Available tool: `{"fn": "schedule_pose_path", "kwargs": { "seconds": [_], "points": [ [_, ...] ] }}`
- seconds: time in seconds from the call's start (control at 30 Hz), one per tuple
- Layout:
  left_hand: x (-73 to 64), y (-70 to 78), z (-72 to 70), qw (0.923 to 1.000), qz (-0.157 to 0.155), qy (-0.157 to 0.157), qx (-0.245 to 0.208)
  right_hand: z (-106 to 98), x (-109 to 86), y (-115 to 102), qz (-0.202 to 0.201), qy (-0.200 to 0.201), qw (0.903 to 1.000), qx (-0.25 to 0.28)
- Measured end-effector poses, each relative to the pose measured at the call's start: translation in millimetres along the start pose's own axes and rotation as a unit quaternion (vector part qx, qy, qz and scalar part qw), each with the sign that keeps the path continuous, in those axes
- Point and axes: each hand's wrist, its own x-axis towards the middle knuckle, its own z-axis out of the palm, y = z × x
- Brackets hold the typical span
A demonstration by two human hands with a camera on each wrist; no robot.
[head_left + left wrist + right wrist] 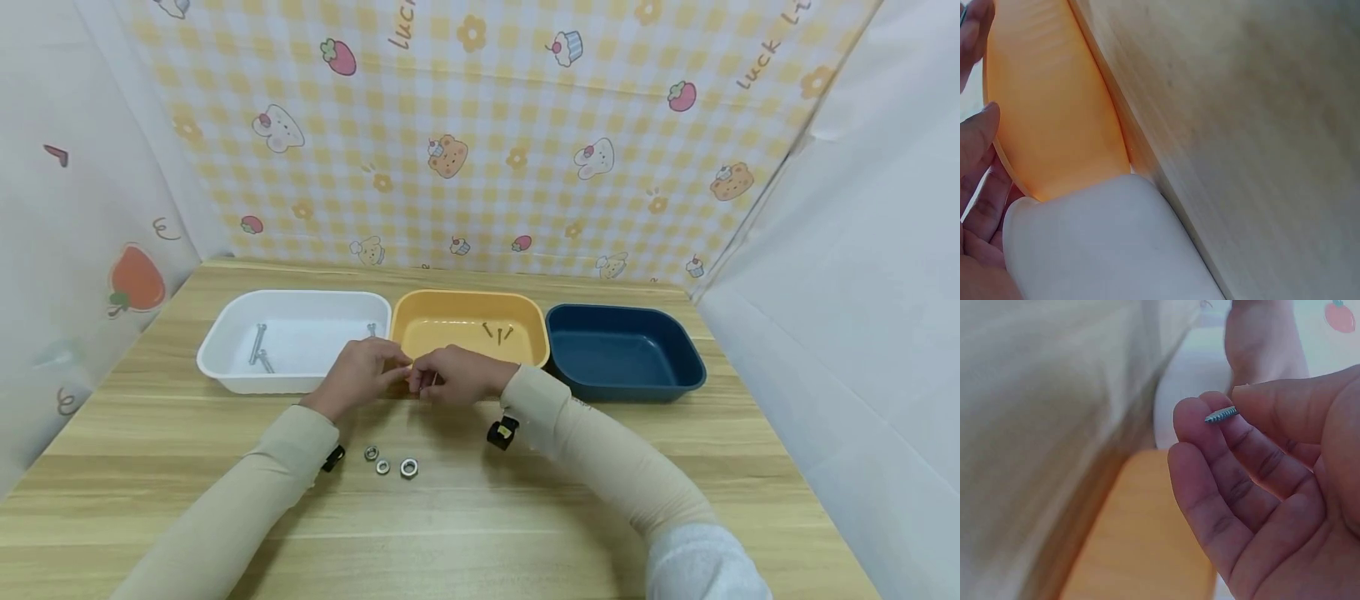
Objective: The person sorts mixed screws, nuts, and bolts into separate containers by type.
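Note:
My right hand [457, 375] is over the front edge of the yellow tray [427, 304]. Between its thumb and fingertips it pinches a small silver screw [1221, 415], whose threaded, pointed end sticks out; the head is hidden by the fingers. My left hand [362, 375] reaches in from the left, above the place where the white tray [225, 367] meets the yellow one. Its loosely bent fingers and thumb [979, 134] are by the yellow rim, with nothing visible held between them. Three small screws [498, 335] lie inside the yellow tray.
Several long bolts [257, 343] lie in the white tray. A dark blue tray [622, 392] stands to the right of the yellow one. Three hex nuts [408, 468] sit on the wooden table [465, 542] nearer me. A patterned cloth [480, 167] hangs behind the trays.

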Motion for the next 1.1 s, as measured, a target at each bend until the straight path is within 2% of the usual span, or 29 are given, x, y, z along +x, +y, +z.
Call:
{"fn": "schedule_pose_path", "kwargs": {
  "seconds": [0.23,0.47,0.77,1.0,1.1],
  "points": [
    [-4.1,1.2,0.7,0.9985,-0.040,-0.035,-0.014,-13.0,3.1,-0.7,0.016,-0.002,0.9998,0.009],
    [-2.8,0.5,-0.2,0.9998,-0.016,-0.005,-0.014,-31.5,10.1,7.1,0.045,0.002,0.9990,0.009],
    [2.1,1.9,-1.9,0.9999,-0.005,-0.005,-0.009,-50.8,17.7,25.9,0.069,0.011,0.9974,0.018],
    [-1.7,2.5,-0.3,0.9993,-0.027,-0.020,-0.017,-54.4,21.1,39.8,0.106,0.017,0.9934,0.040],
    [-0.4,3.4,-1.4,0.9995,-0.023,-0.011,-0.017,-59.2,23.5,47.4,0.124,0.025,0.9908,0.049]
  ]
}}
